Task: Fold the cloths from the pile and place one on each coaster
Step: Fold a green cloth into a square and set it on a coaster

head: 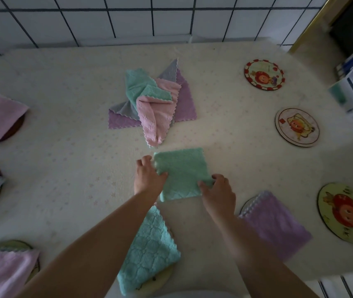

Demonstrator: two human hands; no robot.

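Near the middle of the counter [64,168], a green cloth [182,173], already folded to a small square, is held flat by both hands. Its left edge is pinched by the fingers of the left hand [147,177], which are curled around it, and its lower right corner is gripped by the fingers of the right hand [218,192].

Just beyond this cloth lies the pile [154,104], in which pink, green, grey and purple cloths are still unfolded. Three coasters on the right side are seen bare: the far coaster [264,75], the middle coaster [297,127] and the near coaster [345,214]. The other coasters in view are already covered by folded cloths.

The step in hand is judged to be the end of the folding, or the start of the lifting. For the next move, the square should be kept closed while it is carried to the right, and it should be laid centred on one bare coaster.
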